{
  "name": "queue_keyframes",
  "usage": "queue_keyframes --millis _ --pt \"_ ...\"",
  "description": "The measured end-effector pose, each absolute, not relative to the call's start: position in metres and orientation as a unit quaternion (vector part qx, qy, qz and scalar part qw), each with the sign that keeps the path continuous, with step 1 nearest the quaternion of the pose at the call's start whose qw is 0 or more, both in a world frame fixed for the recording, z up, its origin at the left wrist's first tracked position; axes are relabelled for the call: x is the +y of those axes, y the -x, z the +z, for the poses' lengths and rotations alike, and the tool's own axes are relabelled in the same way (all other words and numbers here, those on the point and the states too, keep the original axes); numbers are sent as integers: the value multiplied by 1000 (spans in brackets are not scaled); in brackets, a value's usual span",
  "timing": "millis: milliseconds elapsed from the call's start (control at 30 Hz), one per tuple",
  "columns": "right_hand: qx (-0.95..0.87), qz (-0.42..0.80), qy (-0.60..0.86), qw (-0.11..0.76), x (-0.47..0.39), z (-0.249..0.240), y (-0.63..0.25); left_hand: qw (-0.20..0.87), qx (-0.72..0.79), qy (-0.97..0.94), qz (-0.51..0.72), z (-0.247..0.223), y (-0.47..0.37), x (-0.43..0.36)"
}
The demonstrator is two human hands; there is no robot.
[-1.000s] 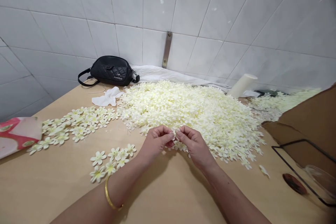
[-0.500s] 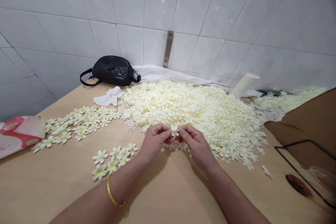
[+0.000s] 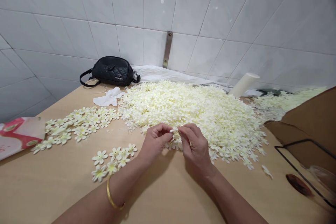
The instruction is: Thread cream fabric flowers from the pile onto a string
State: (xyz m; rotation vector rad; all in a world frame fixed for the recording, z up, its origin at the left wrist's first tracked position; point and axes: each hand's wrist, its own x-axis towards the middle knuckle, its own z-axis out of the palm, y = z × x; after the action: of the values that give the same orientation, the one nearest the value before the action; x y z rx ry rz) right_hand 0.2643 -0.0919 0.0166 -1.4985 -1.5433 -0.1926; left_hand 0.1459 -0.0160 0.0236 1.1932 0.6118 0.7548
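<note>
Both hands meet at the front edge of a big heap of pale yellow-white artificial flowers (image 3: 189,105). A small white artificial flower (image 3: 174,130) is pinched between them, mostly covered by the fingers. My left hand (image 3: 156,141), a gold bangle on its wrist, grips one side of it with thumb and forefinger. On the other side the fingertips of my right hand (image 3: 195,143) are closed on it. To the left of my left forearm lies a small group of loose flowers (image 3: 111,164), yellow at the centre.
Farther left, more flowers (image 3: 81,122) lie spread beside a red and white packet (image 3: 23,134). A black bag (image 3: 112,70) and a crumpled white tissue (image 3: 109,97) sit behind. On the right are a white roll (image 3: 244,84), brown cardboard (image 3: 309,126) and a black wire frame (image 3: 294,162).
The flower has turned from facing me to nearly edge-on. My right hand has rotated, its fingers now coming over the top. My left hand has hardly moved.
</note>
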Motion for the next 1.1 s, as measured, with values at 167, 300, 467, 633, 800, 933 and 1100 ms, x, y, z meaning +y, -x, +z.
queue_keyframes --millis 167,300,467,633,800,933,1100 --pt "-682 -188 582 402 -92 9 -271 676 268 -575 376 28 -144 -18" --pt "-667 -159 596 418 -91 8 -270 648 253 -609 380 29 -144 -18" --pt "-605 -44 621 496 -91 15 -265 741 294 -504 333 22 -146 -13" --pt "-552 77 647 520 -92 19 -262 819 264 -399 317 17 -146 -10" --pt "-493 197 637 559 -89 14 -259 824 243 -414 300 19 -145 -11" --pt "-469 246 619 579 -88 12 -261 804 264 -444 295 20 -146 -12" --pt "-474 186 658 555 -90 14 -261 811 274 -432 282 16 -146 -11"
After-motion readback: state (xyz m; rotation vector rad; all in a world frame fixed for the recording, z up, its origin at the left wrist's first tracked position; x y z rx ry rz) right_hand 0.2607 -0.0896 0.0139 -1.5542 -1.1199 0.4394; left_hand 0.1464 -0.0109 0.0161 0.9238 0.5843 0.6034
